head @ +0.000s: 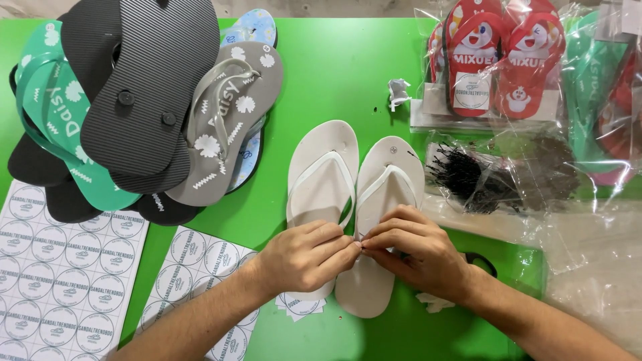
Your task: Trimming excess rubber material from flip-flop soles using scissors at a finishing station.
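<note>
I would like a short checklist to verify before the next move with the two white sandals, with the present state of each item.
1. White sandals lie side by side, soles down, on the green table: ok.
2. Left hand and right hand meet with fingertips pinched together between the two sandals: ok.
3. What the fingertips pinch: cannot tell, it is too small to see.
4. Straps of both sandals seated at the toe plugs: ok.
5. Round sticker sheets lie close to the left forearm: ok.
6. Bag of black fasteners lies near, right of the sandals; whether it is open: cannot tell.
</note>
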